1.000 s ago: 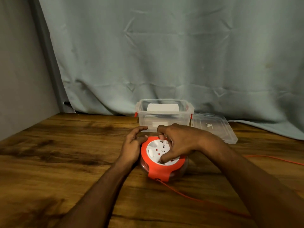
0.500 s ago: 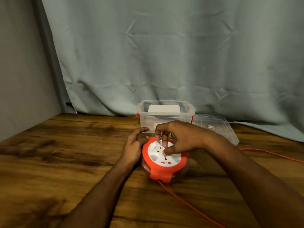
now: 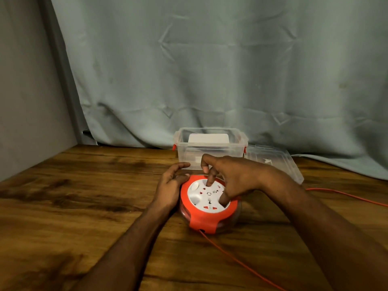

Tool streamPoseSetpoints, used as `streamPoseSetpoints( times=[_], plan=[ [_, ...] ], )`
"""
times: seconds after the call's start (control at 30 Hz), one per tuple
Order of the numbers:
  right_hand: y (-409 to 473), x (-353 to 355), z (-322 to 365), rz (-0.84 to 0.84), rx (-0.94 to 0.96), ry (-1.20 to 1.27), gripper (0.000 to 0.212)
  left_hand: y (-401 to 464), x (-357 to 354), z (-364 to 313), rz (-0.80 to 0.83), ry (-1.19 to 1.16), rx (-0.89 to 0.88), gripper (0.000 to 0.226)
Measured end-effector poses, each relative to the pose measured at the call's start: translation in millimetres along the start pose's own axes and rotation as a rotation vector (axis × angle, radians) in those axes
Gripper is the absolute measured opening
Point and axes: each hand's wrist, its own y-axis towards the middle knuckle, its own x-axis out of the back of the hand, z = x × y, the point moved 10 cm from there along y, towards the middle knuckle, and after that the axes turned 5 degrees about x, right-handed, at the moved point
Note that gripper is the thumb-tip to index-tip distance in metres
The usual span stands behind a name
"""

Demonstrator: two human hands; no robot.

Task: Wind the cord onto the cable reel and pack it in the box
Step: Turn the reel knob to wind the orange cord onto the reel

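Observation:
A round orange cable reel [image 3: 204, 219] with a white socket face lies flat on the wooden table [image 3: 84, 206]. My left hand [image 3: 171, 185] rests against its left rim with the fingers laid over the edge. My right hand [image 3: 233, 177] is on top of the reel, a finger and the thumb pressed down into the white face. A thin orange cord [image 3: 237, 259] leaves the reel's front slot and runs toward the lower right; another stretch of it lies at the right edge. Behind the reel stands a clear plastic box [image 3: 210, 148] with red latches, open.
The box's clear lid [image 3: 275, 162] lies flat to the right of the box. A white object sits inside the box. A grey-green curtain [image 3: 210, 70] hangs behind the table, and a grey wall closes the left side.
My right hand has turned on the reel's face, its fingers shifting from the near side toward the far side and right. The cord in front now runs straighter from the slot.

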Motion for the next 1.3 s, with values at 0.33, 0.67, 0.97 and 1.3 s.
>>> streamPoseSetpoints(
  times=[0.33,0.67,0.97,1.3],
  plan=[
    [3,0,-1,-0.102,-0.041,-0.044,0.056,4,1,4,0.005,-0.001,0.001,0.033],
    [11,-7,3,-0.083,0.0,0.014,0.043,6,2,3,0.005,0.003,-0.02,0.034],
    [4,4,-10,-0.058,0.083,0.22,0.054,9,3,8,0.017,0.019,-0.007,0.034],
    [4,-1,-17,-0.019,0.013,0.174,0.071,8,3,8,0.029,0.027,-0.003,0.034]
  ],
)
